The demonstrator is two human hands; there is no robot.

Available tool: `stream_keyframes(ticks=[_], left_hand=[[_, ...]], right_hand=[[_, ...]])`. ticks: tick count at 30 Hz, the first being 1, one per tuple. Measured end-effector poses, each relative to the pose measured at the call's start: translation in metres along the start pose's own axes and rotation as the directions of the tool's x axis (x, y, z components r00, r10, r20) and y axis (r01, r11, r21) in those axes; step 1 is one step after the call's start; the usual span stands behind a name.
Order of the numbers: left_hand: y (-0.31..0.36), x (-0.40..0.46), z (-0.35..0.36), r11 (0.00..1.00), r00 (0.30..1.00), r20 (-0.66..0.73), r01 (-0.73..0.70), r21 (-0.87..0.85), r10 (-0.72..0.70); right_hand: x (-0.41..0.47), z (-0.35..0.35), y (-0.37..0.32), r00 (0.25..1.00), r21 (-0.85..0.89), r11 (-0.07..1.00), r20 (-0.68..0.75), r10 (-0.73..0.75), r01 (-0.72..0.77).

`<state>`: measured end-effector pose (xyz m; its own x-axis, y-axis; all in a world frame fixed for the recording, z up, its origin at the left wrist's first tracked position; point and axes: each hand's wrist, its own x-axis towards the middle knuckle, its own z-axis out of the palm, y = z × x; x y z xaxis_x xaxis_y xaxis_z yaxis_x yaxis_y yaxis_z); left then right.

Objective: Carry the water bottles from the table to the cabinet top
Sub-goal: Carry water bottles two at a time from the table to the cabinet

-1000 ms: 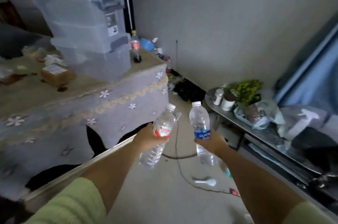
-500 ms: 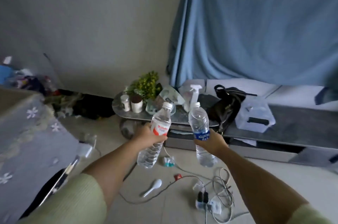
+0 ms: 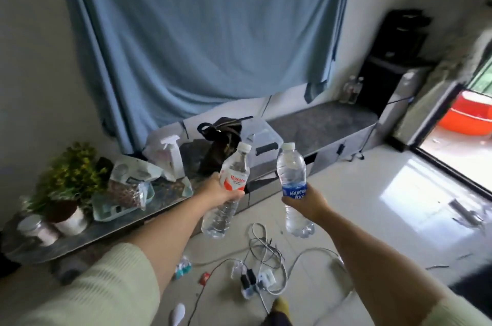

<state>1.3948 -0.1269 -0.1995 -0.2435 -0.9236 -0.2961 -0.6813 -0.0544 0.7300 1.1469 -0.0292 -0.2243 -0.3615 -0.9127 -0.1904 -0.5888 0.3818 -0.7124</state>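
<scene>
My left hand (image 3: 217, 192) grips a clear water bottle with a red and white label (image 3: 234, 179) around its middle, tilted to the right. My right hand (image 3: 306, 202) grips a second clear water bottle with a blue label (image 3: 291, 174), held upright. Both bottles have white caps and hang in the air above the floor. Ahead runs a long low cabinet with a dark stone top (image 3: 316, 123). Its right stretch is bare; two small bottles (image 3: 351, 88) stand at its far right end.
On the cabinet's left part sit a potted plant (image 3: 69, 176), a jar (image 3: 37, 228), a tray with bags (image 3: 119, 198), a spray bottle (image 3: 173, 155), a dark bag (image 3: 223, 144) and a clear bin (image 3: 262, 139). A power strip with tangled cables (image 3: 255, 277) lies on the floor. Blue curtain (image 3: 207, 32) behind.
The view has swung right, away from the covered table, to face the low cabinet and curtain. Both hands keep holding their bottles in front of me.
</scene>
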Motion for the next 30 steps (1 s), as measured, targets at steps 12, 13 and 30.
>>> stream_keyframes(ticks=[12,13,30], left_hand=[[0.173,0.091,0.136,0.934,0.881,0.335,-0.358,0.008,0.335],[0.188,0.1,0.148,0.934,0.876,0.345,-0.356,-0.01,0.337],[0.386,0.237,0.351,0.933,0.816,0.476,-0.359,-0.026,0.328]], right_hand=[[0.037,-0.14,0.111,0.943,0.229,0.957,-0.238,0.231,-0.177],[0.043,-0.153,0.119,0.939,0.228,0.957,-0.248,0.237,-0.181],[0.184,-0.334,0.256,0.882,0.219,0.929,-0.309,0.355,-0.298]])
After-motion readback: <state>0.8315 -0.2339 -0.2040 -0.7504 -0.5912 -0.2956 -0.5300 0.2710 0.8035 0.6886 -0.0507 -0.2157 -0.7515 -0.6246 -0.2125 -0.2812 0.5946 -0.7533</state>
